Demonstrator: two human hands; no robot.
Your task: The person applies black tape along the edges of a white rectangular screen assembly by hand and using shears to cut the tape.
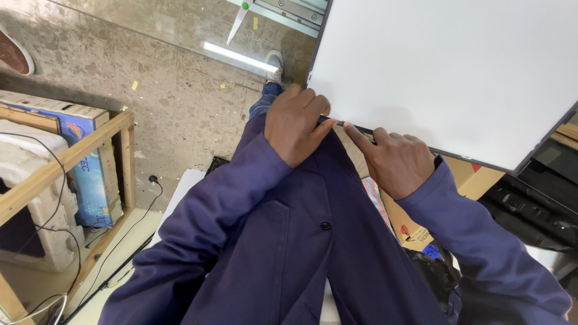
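Head view: both hands at the lower edge of a white panel

Head view looks down a blue coat. Left hand (293, 123) curls over the dark lower edge of a large white panel (457, 72), fingers folded and pressed on the frame. Right hand (394, 159) lies just beside it, forefinger stretched along the same edge, other fingers bent. Whether either hand pinches anything small cannot be told; the fingertips hide the contact. Panel is cut off at top and right. Cardboard box (415, 232) below is partly covered by the right sleeve
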